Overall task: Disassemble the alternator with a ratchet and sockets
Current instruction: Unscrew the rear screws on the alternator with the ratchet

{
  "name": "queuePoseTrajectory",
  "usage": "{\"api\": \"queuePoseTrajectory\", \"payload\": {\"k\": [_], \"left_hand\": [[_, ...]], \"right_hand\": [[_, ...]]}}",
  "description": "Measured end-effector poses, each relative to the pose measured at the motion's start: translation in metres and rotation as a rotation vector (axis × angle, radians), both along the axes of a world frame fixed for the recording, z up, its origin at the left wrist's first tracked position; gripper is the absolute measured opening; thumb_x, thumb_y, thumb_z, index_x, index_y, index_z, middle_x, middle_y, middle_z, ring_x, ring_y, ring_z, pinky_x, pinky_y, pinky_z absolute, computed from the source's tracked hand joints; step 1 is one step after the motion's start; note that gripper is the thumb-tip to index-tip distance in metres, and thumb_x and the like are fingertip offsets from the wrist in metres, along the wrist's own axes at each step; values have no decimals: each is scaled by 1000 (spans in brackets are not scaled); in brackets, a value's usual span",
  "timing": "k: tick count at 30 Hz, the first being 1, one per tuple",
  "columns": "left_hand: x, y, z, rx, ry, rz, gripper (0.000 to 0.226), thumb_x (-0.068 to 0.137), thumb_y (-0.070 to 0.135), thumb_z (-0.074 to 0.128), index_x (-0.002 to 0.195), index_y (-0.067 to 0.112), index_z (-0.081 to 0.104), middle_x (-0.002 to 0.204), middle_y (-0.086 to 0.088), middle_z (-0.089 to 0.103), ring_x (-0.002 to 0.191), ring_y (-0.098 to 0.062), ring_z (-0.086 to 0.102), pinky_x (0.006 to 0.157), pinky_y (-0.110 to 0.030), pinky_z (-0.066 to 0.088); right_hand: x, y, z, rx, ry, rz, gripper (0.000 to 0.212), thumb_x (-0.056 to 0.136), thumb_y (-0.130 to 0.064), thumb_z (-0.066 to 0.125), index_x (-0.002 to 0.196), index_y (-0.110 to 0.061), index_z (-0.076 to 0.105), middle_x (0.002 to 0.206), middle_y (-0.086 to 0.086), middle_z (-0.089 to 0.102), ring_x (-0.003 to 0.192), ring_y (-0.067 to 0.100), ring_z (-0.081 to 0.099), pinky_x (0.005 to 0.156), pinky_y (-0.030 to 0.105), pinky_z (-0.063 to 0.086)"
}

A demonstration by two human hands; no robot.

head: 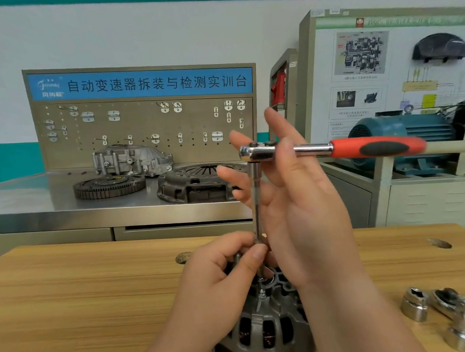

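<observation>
Down low, our left hand (226,271) pinches the extension bar (255,201) just above the alternator (265,329). Our right hand (290,199), fingers nearly straight and spread, steadies the red-handled ratchet (333,149) atop that bar. The alternator stands on the wooden worktop (83,293), with a loose socket (415,307) to its right.

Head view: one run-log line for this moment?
left hand pinches extension | right hand, fingers straight, at ratchet | alternator on table
</observation>
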State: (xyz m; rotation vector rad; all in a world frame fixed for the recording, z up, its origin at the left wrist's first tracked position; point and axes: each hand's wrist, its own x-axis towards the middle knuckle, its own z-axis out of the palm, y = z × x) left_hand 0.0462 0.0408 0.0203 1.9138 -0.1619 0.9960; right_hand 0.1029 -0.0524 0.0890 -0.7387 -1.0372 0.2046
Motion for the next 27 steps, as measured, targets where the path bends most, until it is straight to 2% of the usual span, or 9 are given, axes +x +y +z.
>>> {"api": "queuePoseTrajectory", "payload": {"k": [4,8,11,13,15,16,19,24,27], "left_hand": [[2,-1,2,-24,19,51,14,80,34,59,86,41,70,73,14,72,66,4,64,63,-9,46],[1,-2,2,-15,-2,35,11,79,42,60,82,41,70,66,15,69,61,6,60,59,-6,42],[0,0,1,-2,1,-14,21,80,46,54,87,35,71,67,14,69,63,6,60,60,-6,42],[0,1,0,4,8,-17,22,80,46,54,89,36,71,72,11,71,67,4,62,63,-9,44],[1,2,0,1,3,3,21,79,46,54,87,37,71,73,11,72,68,4,63,65,-10,45],[2,2,0,-7,5,11,20,78,46,54,86,39,71,73,12,72,68,5,63,65,-9,46],[2,1,0,-29,10,12,15,79,44,58,85,41,72,74,12,73,69,3,65,65,-10,46],[1,1,1,-1,-12,12,17,78,46,55,83,42,71,65,18,67,61,7,59,60,-5,41],[0,1,1,-32,11,-45,22,80,46,56,84,33,73,70,8,71,66,0,63,65,-12,47]], "right_hand": [[-1,1,-3,40,-139,-207,26,90,-25,55,104,-39,71,115,-11,70,105,16,67,91,31,48],[1,2,-1,17,-13,-32,26,91,-38,51,112,-38,66,117,-7,70,94,17,71,79,25,52],[3,0,0,-42,68,79,45,84,-49,42,121,-28,56,106,-3,75,85,20,74,77,27,54],[3,0,0,-57,70,83,48,81,-50,42,122,-28,55,102,-1,76,83,20,73,76,27,54],[2,1,-1,-31,33,26,33,89,-47,51,118,-34,61,107,-1,74,85,17,71,72,24,53],[1,1,-1,-13,9,-19,25,91,-41,55,114,-36,65,111,-3,73,88,16,70,73,24,52],[1,2,-3,17,-58,-84,26,86,-29,59,107,-39,72,116,-11,70,100,14,66,79,28,50],[3,2,-1,20,44,83,27,88,-40,54,111,-39,67,121,-10,69,96,14,66,77,27,49],[4,1,0,24,87,115,38,86,-44,46,119,-33,60,115,-5,72,90,18,69,75,28,48]]}}
